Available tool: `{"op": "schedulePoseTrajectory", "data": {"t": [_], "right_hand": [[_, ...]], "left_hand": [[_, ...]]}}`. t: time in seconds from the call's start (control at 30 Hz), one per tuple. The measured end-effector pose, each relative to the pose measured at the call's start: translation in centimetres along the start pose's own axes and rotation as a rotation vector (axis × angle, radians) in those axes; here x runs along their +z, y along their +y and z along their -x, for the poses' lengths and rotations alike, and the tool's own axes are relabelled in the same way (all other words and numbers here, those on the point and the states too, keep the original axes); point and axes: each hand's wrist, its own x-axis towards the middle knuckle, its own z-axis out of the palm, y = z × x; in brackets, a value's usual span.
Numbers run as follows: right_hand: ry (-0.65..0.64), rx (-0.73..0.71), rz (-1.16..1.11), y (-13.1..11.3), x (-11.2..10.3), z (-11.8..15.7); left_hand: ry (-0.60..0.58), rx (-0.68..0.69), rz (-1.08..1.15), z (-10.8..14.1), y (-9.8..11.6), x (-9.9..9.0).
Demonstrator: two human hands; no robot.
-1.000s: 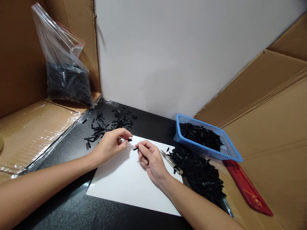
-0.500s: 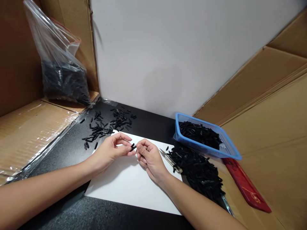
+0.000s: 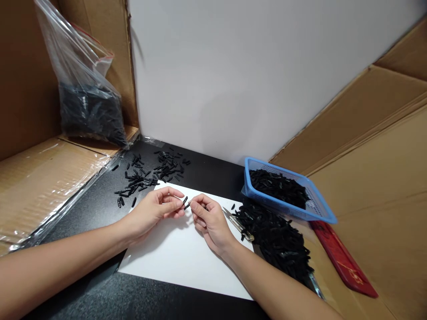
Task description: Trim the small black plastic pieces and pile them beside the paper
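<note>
Head view: A white sheet (image 3: 187, 266) lies askew on a dark desk (image 3: 160, 298), a pale wall (image 3: 233, 80) behind it.
Left hand (image 3: 155, 212): Poised above the sheet, it pinches a slim black piece (image 3: 185, 200) between thumb and fingertips, the piece slanting upward.
Right hand (image 3: 208, 220): Facing the other, it grips a second black piece (image 3: 187, 206) between thumb and forefinger; whether the two pieces touch cannot be told.
Scattered bits (image 3: 166, 166): Short and black, they lie strewn across the desk beyond the sheet's far left corner.
Snips (image 3: 237, 223): Metal, resting at the sheet's right edge, tips pointing away from the person, handle end against the dark heap (image 3: 282, 244).
Blue basket (image 3: 287, 209): Filled with more black pieces, standing just beyond the heap.
Red item (image 3: 347, 260): Long and flat, on cardboard (image 3: 396, 186) at far right.
Clear bag (image 3: 90, 111): Upright at far left, dark contents filling its lower part.
</note>
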Motion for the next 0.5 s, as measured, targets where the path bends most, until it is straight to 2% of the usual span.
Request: {"op": "schedulePoseTrajectory", "data": {"t": [0.5], "right_hand": [[-0.055,0.003,-0.077,-0.36,-0.12,0.06]], "left_hand": [[0.004,0.030,-0.043,0.20,0.21,0.15]]}}
